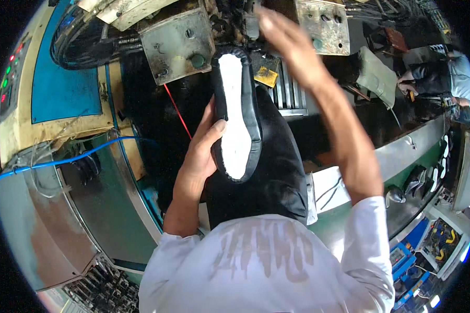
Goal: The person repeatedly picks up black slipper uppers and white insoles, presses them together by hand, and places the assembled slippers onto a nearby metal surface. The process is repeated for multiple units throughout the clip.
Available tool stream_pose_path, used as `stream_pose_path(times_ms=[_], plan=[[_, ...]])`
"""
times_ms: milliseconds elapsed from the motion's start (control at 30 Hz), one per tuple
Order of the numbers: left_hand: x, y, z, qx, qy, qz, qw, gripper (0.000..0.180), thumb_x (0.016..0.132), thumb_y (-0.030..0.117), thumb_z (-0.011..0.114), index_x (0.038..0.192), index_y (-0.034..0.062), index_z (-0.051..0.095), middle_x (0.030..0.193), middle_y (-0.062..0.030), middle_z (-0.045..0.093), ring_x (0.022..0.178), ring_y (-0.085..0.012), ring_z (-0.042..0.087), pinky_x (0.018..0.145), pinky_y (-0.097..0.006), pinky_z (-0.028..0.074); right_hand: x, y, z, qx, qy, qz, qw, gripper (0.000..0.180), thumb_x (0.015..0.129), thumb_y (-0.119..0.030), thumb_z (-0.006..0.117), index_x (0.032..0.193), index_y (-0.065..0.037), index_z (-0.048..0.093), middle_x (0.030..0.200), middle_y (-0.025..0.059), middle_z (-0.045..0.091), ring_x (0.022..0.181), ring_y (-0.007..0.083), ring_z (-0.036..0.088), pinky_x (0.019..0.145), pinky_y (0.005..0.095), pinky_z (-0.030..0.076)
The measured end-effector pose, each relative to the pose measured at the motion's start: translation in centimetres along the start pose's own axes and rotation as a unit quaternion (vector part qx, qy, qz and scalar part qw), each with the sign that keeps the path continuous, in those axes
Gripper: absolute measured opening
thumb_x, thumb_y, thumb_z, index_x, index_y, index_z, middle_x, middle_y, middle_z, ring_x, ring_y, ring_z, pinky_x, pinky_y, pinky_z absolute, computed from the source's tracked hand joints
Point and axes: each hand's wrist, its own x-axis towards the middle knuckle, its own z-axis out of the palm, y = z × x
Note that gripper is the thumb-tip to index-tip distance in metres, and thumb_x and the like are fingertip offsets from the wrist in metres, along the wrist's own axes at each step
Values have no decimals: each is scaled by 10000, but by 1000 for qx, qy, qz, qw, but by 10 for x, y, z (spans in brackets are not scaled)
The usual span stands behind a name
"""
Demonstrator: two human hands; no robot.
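My left hand (201, 154) is wrapped round the side of a black shoe upper (253, 117), its thumb lying on the edge of the white sole face. That white insole (235, 109) faces up, and the narrow dark end points away from me at the machine (230, 26). The far end of the shoe lies against or just below the machine's dark middle part; I cannot tell whether they touch. My right hand (290, 49) is raised to the right of the shoe, fingertips beside a grey cylindrical part (252, 26). Motion blurs its fingers, and no held object shows.
Metal blocks with green knobs (197, 61) flank the machine's middle. A yellow piece (266, 77) lies near metal bars (290, 91). At left are a lit control panel (9, 78) and a blue hose (78, 156). Shoes (415, 180) line a green bench at right; another person (457, 78) works beyond.
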Motion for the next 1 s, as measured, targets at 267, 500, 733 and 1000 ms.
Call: stream_pose_path(times_ms=[267,500,733,1000], plan=[[-57,-35,41,162,-22,-3,987,874,1010,128,688,1722,65,185,1673,-172,379,1500,-268,435,1242,-411,361,-149,46,65,572,69,266,773,646,1089,-583,545,1458,-54,592,1311,154,704,1221,244,674,1067,428,557],[-87,-55,20,-12,1,36,999,867,1007,71,671,1721,69,178,1625,-166,443,1430,-258,513,1190,-394,437,-238,-15,84,554,-33,313,771,645,1111,-560,510,1532,-72,508,1459,147,621,1313,269,623,1088,460,544],[-120,-59,0,-37,92,28,995,961,1000,70,713,1744,148,110,1520,-129,519,1321,-239,559,1143,-396,464,-261,-9,142,302,26,284,910,628,1166,-478,418,1384,77,615,1260,166,705,1186,238,645,1057,377,501],[-154,-58,-76,-41,213,43,975,936,978,127,760,1728,148,202,1417,-149,605,1271,-260,618,1059,-396,519,-232,-1,194,278,-175,388,861,555,1129,-469,545,1358,26,649,1057,42,710,792,145,637,756,319,596]])
